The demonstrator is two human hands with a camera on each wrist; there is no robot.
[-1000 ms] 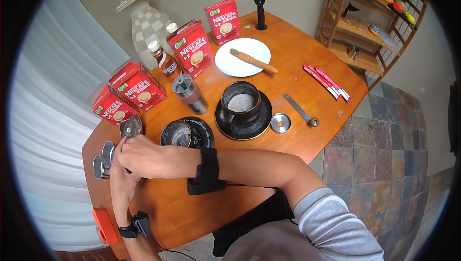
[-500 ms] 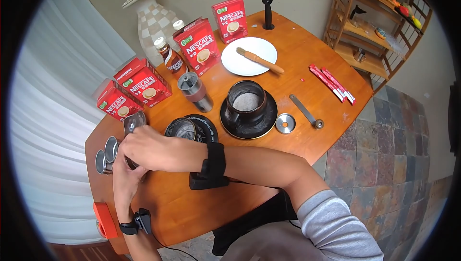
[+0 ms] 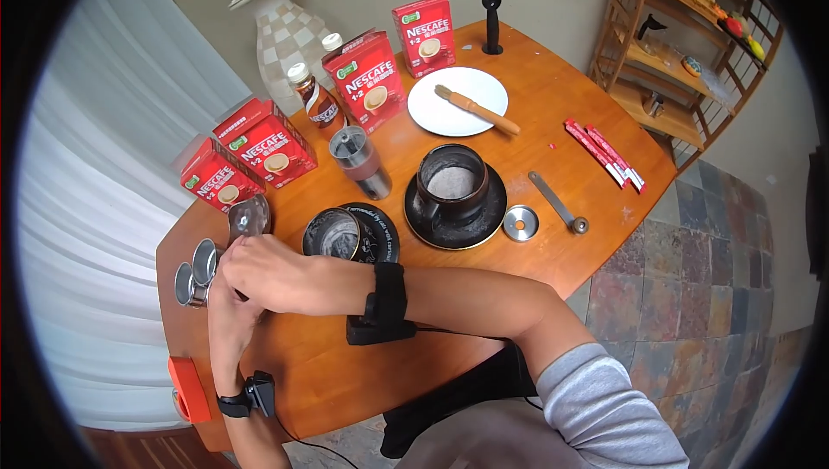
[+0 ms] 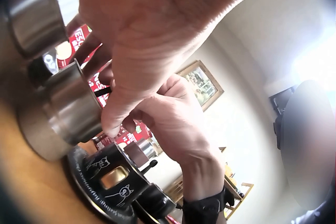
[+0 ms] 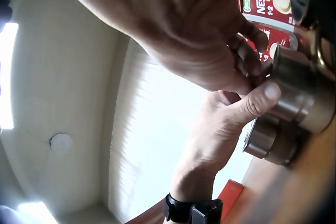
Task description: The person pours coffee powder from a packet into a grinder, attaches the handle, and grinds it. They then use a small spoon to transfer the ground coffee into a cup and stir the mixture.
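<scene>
My two hands meet over metal cups on the table's left side. My left hand (image 3: 231, 322) grips a metal cup (image 4: 63, 111) near its rim, the thumb on one side and fingers on the other. My right hand (image 3: 272, 272) is bent over the cup's mouth with curled fingers. A thin dark piece (image 4: 103, 91) shows by the fingers in the left wrist view; I cannot tell whether the right hand pinches it. The right hand hides the cup's inside in the head view. Just beyond the hands stands a clear vessel (image 3: 249, 212).
Two metal cups (image 3: 205, 260) stand left of the hands. To the right are a patterned black cup (image 3: 335, 236), a larger black mug (image 3: 452, 182), a grinder (image 3: 361, 162) and a crank handle (image 3: 557, 201). Red Nescafe boxes (image 3: 268, 142) and a white plate (image 3: 423, 106) stand behind.
The head view has turned slightly, so the table appears shifted right. Both hands stay together at the cup; the right hand now covers more of the dark gap seen half a second ago.
</scene>
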